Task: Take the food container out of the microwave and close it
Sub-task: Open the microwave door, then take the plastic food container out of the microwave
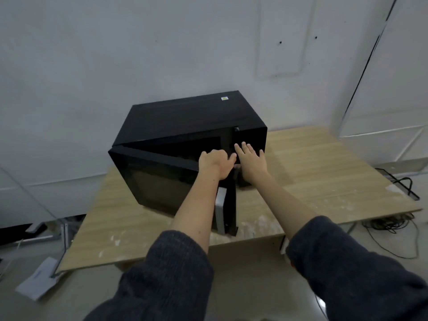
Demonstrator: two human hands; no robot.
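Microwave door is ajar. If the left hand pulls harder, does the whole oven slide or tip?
Probably stays put: the microwave is a bulky box sitting flat on the table. The door likely swings stiffly. The right hand looks pressed flat on its front, bracing it.

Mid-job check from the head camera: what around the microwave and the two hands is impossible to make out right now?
- Food container: not seen; the half-open door and both forearms screen the microwave cavity.
- Left hand fingertips: curled over the door's top edge, grip hidden.
- Right hand: flat on the control panel; the controls under it are covered, the rest too dark and blurred to read.
- Top sticker: too small.
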